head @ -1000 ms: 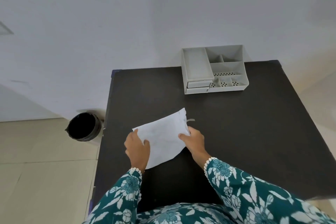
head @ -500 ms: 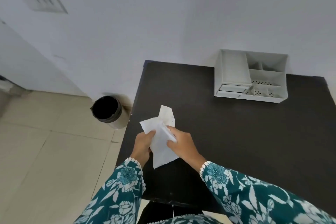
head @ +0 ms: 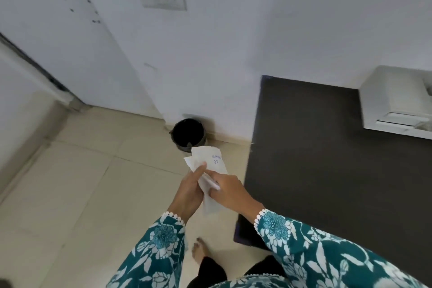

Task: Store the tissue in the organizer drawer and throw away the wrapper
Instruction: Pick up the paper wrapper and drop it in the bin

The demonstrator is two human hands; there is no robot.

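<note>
White paper wrapper (head: 211,170), thin, light, floppy, pinched between left hand (head: 190,192) and right hand (head: 230,194) over floor, near black bin (head: 188,132). Grip edges; crumples easily. Organizer (head: 395,103) on tabletop (head: 315,159).

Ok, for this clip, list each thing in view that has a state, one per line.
Wrapper: crumpled, held off the table in both hands, printed side up.
Left hand: closed on the wrapper.
Right hand: closed on the wrapper.
Bin: upright on the floor, open, inside too dark to read.
Organizer: on the table, drawers look shut.
</note>
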